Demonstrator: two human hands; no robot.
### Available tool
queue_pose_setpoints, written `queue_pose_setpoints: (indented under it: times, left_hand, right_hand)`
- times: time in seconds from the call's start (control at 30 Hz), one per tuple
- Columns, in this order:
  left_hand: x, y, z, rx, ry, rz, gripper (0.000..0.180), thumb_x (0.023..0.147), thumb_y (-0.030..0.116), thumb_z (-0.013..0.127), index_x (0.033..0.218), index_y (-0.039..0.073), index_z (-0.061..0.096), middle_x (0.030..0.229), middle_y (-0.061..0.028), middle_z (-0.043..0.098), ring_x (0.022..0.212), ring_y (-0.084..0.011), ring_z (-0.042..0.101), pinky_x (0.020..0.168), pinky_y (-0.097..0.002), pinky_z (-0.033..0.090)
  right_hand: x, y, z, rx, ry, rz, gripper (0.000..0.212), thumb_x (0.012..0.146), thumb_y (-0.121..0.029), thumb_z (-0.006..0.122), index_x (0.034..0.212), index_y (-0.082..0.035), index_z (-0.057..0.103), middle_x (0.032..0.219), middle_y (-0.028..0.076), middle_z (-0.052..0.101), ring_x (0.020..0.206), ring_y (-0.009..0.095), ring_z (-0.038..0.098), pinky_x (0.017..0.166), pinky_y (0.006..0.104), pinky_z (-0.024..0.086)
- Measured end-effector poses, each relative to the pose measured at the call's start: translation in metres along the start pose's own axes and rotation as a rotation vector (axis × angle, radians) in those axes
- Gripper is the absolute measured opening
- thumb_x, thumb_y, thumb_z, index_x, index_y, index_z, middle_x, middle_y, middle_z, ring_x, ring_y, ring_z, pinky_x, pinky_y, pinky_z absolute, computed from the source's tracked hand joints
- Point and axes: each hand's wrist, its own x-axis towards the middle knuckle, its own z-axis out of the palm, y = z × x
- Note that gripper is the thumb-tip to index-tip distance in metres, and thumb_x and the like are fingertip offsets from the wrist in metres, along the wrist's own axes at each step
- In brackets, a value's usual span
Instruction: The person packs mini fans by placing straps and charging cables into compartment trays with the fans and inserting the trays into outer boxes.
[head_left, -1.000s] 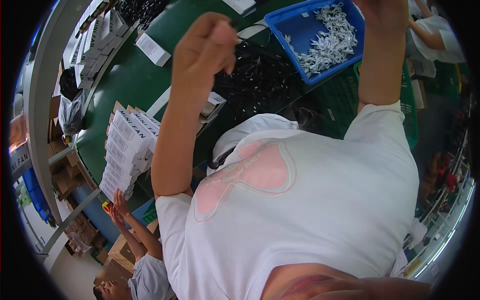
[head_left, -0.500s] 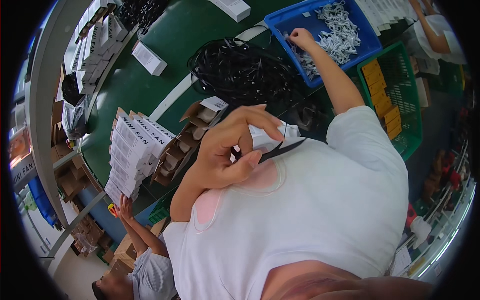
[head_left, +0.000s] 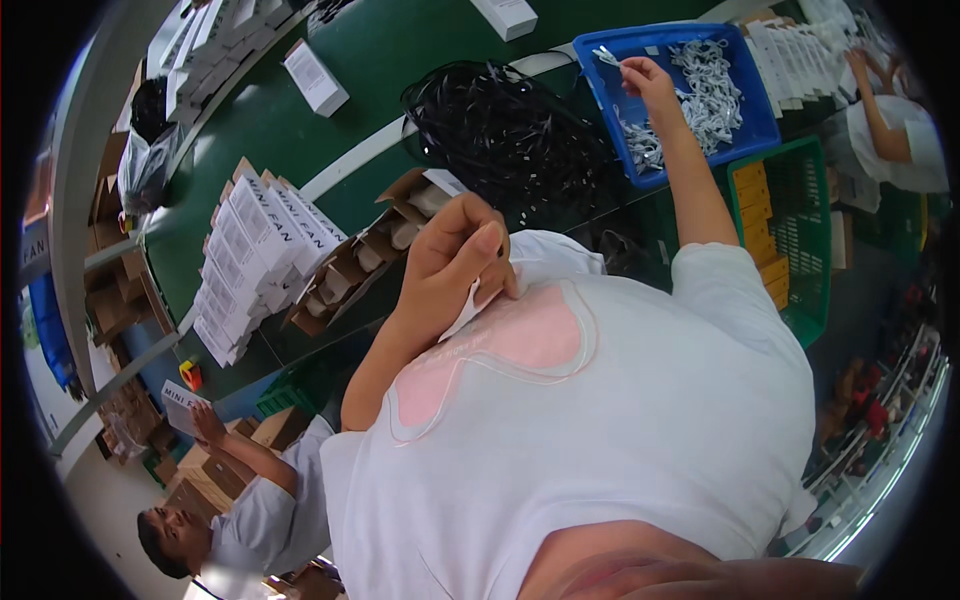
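Observation:
My right hand (head_left: 650,85) is over the left part of a blue bin (head_left: 650,180), its fingertips pinching a small bundled white cable (head_left: 607,57). Several more bundled white cables (head_left: 712,95) lie in that bin. My left hand (head_left: 450,265) is curled closed in front of my chest. A tiny dark spot shows by its fingertips, but what it holds is mostly hidden. Beyond the left hand, a heap of black straps (head_left: 500,130) lies on the green table (head_left: 370,60). An open brown carton with dividers (head_left: 335,290) stands just left of the left hand.
Stacked white boxes (head_left: 255,260) stand at the left. A single white box (head_left: 315,80) lies farther back. Right of the blue bin is a green crate (head_left: 800,230) with yellow boxes (head_left: 752,205). A co-worker (head_left: 260,500) at lower left holds a white box (head_left: 182,405); another person is at upper right.
My right hand has come up from among the cables with one in its fingers. My left hand has curled in; the black strap seen in it earlier hardly shows. The left co-worker has lifted a box.

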Motion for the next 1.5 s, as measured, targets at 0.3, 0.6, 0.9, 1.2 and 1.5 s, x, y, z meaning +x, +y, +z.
queue_pose_setpoints:
  times: [0.3,0.6,0.9,1.2,1.5]
  left_hand:
    - [-0.012,-0.016,-0.013,0.465,0.325,0.225,0.041,0.100,0.017,0.055,0.137,0.006,0.040,0.079,0.0005,0.055,0.061,-0.0024,0.042,0.053,-0.0174,0.029]
    - [-0.052,-0.044,-0.023,1.250,0.488,0.397,0.023,0.102,0.024,0.048,0.099,0.004,0.057,0.070,-0.0092,0.061,0.060,-0.0207,0.060,0.057,-0.0301,0.045]
    - [-0.086,-0.047,-0.033,1.609,0.539,0.670,0.015,0.086,0.016,0.067,0.081,0.006,0.058,0.067,-0.0088,0.059,0.056,-0.0277,0.060,0.049,-0.0378,0.045]
    - [-0.115,-0.030,-0.057,1.476,0.694,0.725,0.010,0.088,0.012,0.065,0.082,0.005,0.059,0.063,-0.0085,0.055,0.054,-0.0283,0.056,0.050,-0.0366,0.044]
    - [-0.119,-0.009,-0.083,1.345,0.769,0.842,0.013,0.092,0.016,0.063,0.085,0.005,0.059,0.067,-0.0101,0.057,0.056,-0.0309,0.056,0.049,-0.0379,0.042]
  right_hand:
    - [-0.165,-0.152,0.142,0.448,-1.050,-0.059,0.026,0.095,-0.008,0.061,0.117,0.004,0.059,0.082,0.009,0.065,0.067,0.012,0.061,0.062,0.0226,0.049]
    - [-0.175,-0.166,0.176,0.267,-0.778,-0.122,0.010,0.090,0.000,0.062,0.100,0.003,0.062,0.082,0.009,0.066,0.068,0.011,0.062,0.060,0.0214,0.048]
    - [-0.191,-0.175,0.217,-0.353,-0.755,-0.650,0.011,0.083,0.006,0.066,0.092,0.002,0.063,0.079,0.008,0.064,0.068,0.011,0.064,0.058,0.0226,0.049]
    - [-0.210,-0.165,0.238,-0.281,-1.451,-0.144,0.006,0.082,0.003,0.063,0.087,-0.002,0.061,0.078,0.006,0.065,0.066,0.013,0.065,0.059,0.0255,0.050]
    - [-0.234,-0.180,0.272,0.530,-1.060,0.236,0.008,0.091,-0.009,0.064,0.094,-0.003,0.061,0.074,0.006,0.065,0.063,0.013,0.064,0.053,0.0235,0.044]
